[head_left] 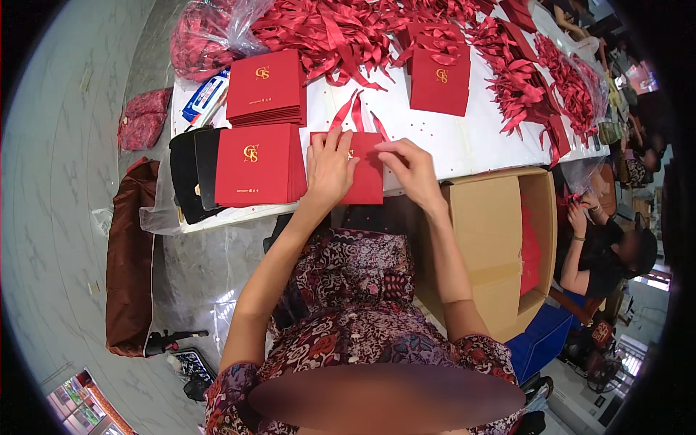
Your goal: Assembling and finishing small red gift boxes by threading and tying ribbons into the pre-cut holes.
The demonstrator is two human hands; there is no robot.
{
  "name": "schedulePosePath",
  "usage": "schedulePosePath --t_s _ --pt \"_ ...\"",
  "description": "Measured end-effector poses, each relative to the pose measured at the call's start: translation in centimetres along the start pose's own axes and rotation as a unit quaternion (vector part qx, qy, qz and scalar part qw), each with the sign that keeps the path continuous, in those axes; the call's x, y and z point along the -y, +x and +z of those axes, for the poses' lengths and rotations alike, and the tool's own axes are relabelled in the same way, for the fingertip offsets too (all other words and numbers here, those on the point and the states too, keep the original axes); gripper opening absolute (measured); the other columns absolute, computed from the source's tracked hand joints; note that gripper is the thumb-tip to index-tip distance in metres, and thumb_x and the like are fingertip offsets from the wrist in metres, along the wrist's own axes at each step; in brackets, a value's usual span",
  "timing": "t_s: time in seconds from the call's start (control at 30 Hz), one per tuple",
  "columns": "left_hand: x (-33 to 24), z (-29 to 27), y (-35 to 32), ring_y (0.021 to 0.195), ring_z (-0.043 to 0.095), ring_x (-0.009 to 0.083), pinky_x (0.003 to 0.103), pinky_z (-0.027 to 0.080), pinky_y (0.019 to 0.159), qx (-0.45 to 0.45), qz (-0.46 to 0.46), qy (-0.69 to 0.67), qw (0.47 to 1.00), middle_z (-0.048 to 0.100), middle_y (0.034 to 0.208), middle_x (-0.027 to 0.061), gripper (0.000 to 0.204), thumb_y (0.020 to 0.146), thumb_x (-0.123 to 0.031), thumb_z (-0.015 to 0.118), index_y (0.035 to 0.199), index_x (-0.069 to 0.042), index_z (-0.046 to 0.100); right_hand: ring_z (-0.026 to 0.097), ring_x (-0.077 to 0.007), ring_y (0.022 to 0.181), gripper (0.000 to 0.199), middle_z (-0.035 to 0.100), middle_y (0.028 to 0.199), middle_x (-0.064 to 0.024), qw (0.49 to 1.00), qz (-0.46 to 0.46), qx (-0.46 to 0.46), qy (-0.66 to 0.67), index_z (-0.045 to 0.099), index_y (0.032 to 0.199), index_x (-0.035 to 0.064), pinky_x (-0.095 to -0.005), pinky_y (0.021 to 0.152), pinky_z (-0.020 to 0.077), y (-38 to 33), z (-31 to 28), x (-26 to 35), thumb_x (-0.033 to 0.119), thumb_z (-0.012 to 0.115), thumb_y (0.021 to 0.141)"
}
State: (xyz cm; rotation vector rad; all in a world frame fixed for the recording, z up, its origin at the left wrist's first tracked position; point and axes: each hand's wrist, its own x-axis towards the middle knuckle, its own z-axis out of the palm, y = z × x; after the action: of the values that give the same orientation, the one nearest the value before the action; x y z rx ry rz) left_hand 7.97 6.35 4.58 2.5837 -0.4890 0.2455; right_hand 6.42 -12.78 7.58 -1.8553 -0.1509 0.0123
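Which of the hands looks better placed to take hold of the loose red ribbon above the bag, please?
Probably the right hand: its fingers pinch the red bag's top edge beside the ribbon, while the left hand lies flat, pinning the bag.

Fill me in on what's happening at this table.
A person seated at a white table works on a flat red paper bag with red ribbon handles lying at its near edge. The left hand lies flat on the bag, while the right hand fingers its upper right corner. Stacks of similar red bags sit to the left and behind, with heaps of loose red ribbon at the far side. An open cardboard box stands at the right, where another person sits.
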Motion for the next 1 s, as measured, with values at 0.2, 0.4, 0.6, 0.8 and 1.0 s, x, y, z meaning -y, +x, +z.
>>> schedulePosePath --t_s 0.2,0.4,0.6,0.8,1.0 --pt "0.2 -0.4 1.2 0.105 0.049 0.0308 0.043 0.04 0.086 0.041 -0.023 0.0 0.999 0.055 0.116 0.0122 0.053 0.073 -0.017 0.08 0.12 -0.004 0.061 0.066 -0.0332 0.079 0.011 0.067 0.089 -0.017 0.988 -0.018 -0.077 -0.134 0.066 0.096 0.0011 -0.0399 0.07 0.0523 1.8 3.5 -3.3 0.007 0.067 0.086" --pt "0.3 -0.5 1.7 0.105 0.05 0.0301 0.044 0.036 0.088 0.041 -0.026 -0.055 0.997 0.059 0.106 0.0116 0.039 0.071 -0.011 0.08 0.106 -0.007 0.062 0.067 -0.034 0.078 0.013 0.067 0.085 -0.016 0.979 -0.03 -0.068 -0.19 0.062 0.09 0.001 -0.0413 0.067 0.0519 2.0 3.8 -3.2 0.009 0.069 0.084" --pt "0.5 0.4 1.6 0.093 0.058 0.0292 0.042 0.034 0.088 0.01 -0.025 -0.115 0.993 0.065 0.089 0.0108 0.03 0.073 -0.003 0.073 0.099 -0.008 0.06 0.066 -0.028 0.068 0.012 0.066 0.077 -0.0145 0.957 -0.071 -0.09 -0.267 0.061 0.086 0.0011 -0.0378 0.063 0.0521 1.9 4.6 -2.5 0.007 0.07 0.08" --pt "0.4 0.8 0.9 0.089 0.06 0.0283 0.04 0.034 0.086 -0.007 -0.056 -0.139 0.989 0.066 0.086 0.0089 0.027 0.073 -0.002 0.072 0.096 -0.008 0.062 0.063 -0.037 0.07 0.012 0.063 0.081 -0.0179 0.968 -0.043 -0.091 -0.23 0.059 0.084 -0.0004 -0.0446 0.061 0.0496 1.6 4.6 -2.0 0.006 0.068 0.078" --pt "0.5 0.9 0.7 0.097 0.063 0.0255 0.04 0.034 0.092 0.051 -0.105 -0.146 0.982 0.07 0.097 0.0053 0.032 0.074 -0.007 0.076 0.104 -0.011 0.067 0.067 -0.0264 0.065 0.01 0.067 0.073 -0.0137 0.972 -0.026 -0.057 -0.227 0.062 0.082 0.0003 -0.0377 0.06 0.0523 1.3 4.3 -1.9 0.009 0.068 0.081"
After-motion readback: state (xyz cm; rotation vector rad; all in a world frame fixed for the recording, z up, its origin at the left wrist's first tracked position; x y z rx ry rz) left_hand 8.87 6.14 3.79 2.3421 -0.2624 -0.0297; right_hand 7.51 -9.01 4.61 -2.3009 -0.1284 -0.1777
